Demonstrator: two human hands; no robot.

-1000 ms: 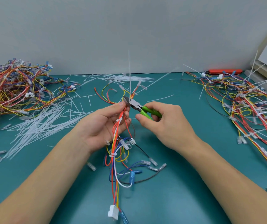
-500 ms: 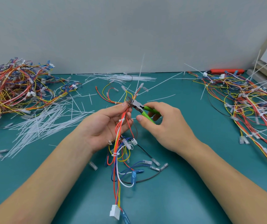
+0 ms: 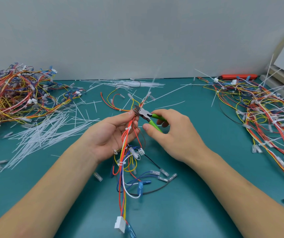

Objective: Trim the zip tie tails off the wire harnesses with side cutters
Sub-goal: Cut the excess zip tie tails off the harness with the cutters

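Teal bench mat point(image 3: 198, 212), plain grey wall point(image 3: 137, 31) behind. Left hand point(image 3: 110, 136), at centre, grips a wire harness point(image 3: 127, 140); its bundle rises between thumb and fingers, loose ends and a white connector point(image 3: 120, 224) trailing toward 6 o'clock. Right hand point(image 3: 170, 134) clasps green-handled side cutters point(image 3: 146, 115), blades at the harness top beside the left thumb tip; blade gap unclear. Cut zip tie tails point(image 3: 43, 134) heaped at 9 o'clock, more point(image 3: 129, 83) at 12. Harness pile point(image 3: 14, 93) at 10 o'clock; another pile point(image 3: 266, 114), tails uncut, at 3. Orange tool point(image 3: 239, 76) against the wall at 2 o'clock.
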